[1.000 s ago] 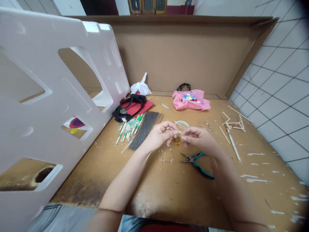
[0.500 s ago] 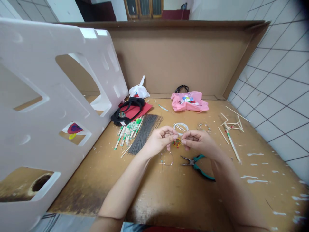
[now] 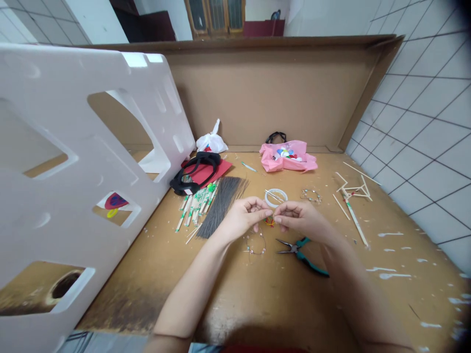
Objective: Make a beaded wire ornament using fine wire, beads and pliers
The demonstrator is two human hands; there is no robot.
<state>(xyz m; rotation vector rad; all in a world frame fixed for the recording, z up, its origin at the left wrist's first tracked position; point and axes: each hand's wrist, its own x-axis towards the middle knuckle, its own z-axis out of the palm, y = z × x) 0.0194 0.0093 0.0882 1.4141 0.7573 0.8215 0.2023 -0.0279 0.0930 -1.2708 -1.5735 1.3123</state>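
My left hand [image 3: 247, 217] and my right hand [image 3: 297, 216] are raised over the middle of the table, fingertips almost touching. Each is closed in a pinch, and whatever lies between the fingertips is too small to make out. Behind them rests a white ring [image 3: 275, 197] with thin metal sticks across it. Red and yellow bands [image 3: 270, 222] show partly below the fingertips. A thin beaded wire loop [image 3: 256, 243] lies nearer me, under my left hand. Pliers with teal handles [image 3: 302, 255] sit by my right forearm, jaws pointing left.
Grey wires [image 3: 221, 206], green-marked sticks [image 3: 195, 208] and black straps [image 3: 195, 172] lie at left beside a white plastic panel [image 3: 73, 196]. A pink bag [image 3: 289, 157] and white bag [image 3: 212, 141] stand behind. Another beaded loop [image 3: 311, 196] and a stick frame [image 3: 355, 193] are at right.
My hands have come closer together, the right one moving slightly left. The whole view has shifted a little downward in the picture. The objects on the table have not moved.
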